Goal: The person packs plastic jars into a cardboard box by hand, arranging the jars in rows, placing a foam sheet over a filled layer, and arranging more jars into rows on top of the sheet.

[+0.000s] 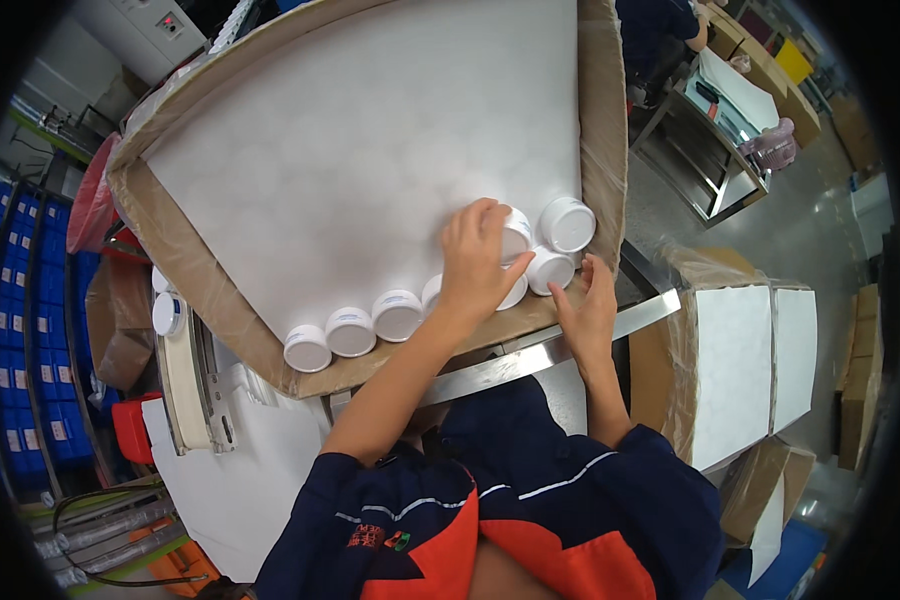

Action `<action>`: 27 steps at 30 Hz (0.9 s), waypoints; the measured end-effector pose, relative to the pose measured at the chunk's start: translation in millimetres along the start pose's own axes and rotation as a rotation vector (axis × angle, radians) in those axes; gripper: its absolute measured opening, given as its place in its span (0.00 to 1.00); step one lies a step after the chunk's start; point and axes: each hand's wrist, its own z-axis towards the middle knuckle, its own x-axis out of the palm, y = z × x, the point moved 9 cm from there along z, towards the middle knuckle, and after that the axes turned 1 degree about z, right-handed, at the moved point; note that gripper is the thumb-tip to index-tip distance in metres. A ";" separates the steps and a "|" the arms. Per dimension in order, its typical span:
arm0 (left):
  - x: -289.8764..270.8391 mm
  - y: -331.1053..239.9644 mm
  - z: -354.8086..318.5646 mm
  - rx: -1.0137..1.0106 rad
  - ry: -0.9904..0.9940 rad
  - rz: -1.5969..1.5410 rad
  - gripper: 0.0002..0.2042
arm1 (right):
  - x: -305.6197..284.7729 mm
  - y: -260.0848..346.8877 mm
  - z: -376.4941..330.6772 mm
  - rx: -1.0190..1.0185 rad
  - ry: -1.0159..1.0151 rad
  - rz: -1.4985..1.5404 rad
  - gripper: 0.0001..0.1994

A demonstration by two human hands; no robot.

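Smooth white plastic jars point(397, 315), squat and round-lidded, line the near edge of a large brown cardboard carton point(185, 235), its walls glossy with clear film. Inside the carton, a pale, slightly hazy sheet point(370, 120) spreads flat, with faint round shapes showing across it. A worker in a navy and orange shirt point(410, 510) leans in from this side, both forearms bare. The left hand point(475, 255) reaches across with fingers curled over one jar point(515, 235) near the right corner, thumb against its near side. The right hand point(582, 300) is spread, thumb and fingers parted beside a neighboring jar point(550, 270); another stands just beyond, by the right wall. A shiny metal rail point(540, 348) runs below the carton's edge.
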 end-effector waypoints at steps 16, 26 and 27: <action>-14.1 0.5 -28.8 -0.047 0.050 -0.098 0.33 | 14.9 18.3 6.1 -0.099 -0.028 -0.194 0.39; -396.3 147.5 -140.8 -0.304 -0.859 0.498 0.24 | 78.4 117.9 -61.8 -0.424 0.117 0.178 0.18; -415.7 166.0 -146.4 -0.309 -0.874 0.508 0.24 | 88.3 133.8 -70.4 -0.441 0.125 0.185 0.18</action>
